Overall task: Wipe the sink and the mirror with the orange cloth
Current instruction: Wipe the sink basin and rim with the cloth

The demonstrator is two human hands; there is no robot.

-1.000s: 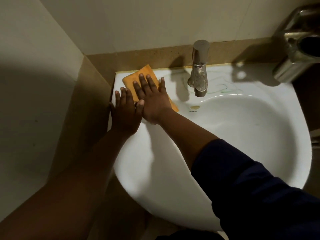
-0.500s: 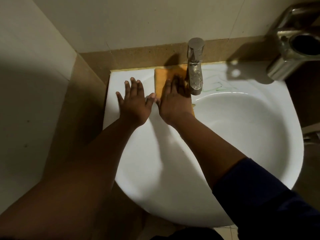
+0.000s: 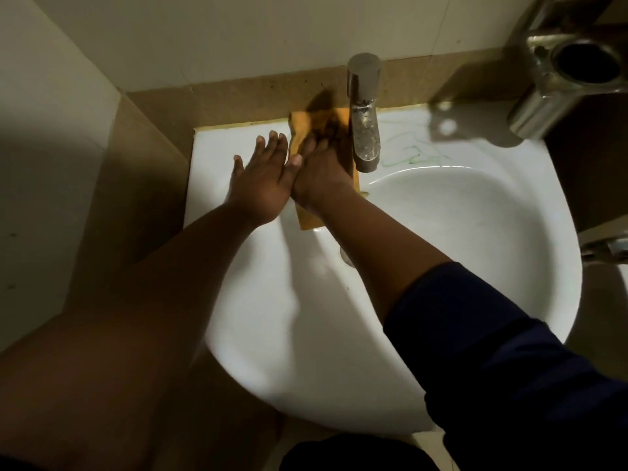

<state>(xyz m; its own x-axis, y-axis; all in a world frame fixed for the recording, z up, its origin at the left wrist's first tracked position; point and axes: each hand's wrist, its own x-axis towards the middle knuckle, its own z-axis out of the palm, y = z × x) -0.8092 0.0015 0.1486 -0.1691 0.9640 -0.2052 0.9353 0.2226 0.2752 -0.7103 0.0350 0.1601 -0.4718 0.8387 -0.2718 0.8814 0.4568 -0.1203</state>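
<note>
The white sink fills the middle of the view. The orange cloth lies on its back rim just left of the chrome tap. My right hand presses flat on the cloth, fingers toward the wall and blurred by motion. My left hand rests flat on the bare rim beside it, fingers spread, its thumb touching the right hand. Green smears mark the rim right of the tap. The mirror is out of view.
A steel holder juts from the wall at the upper right. A beige tiled ledge runs behind the sink, and a wall closes in on the left. A metal fitting shows at the right edge.
My right hand has slid the cloth from the sink's back-left corner rightward to the tap. My left hand followed along the rim and now touches the right hand.
</note>
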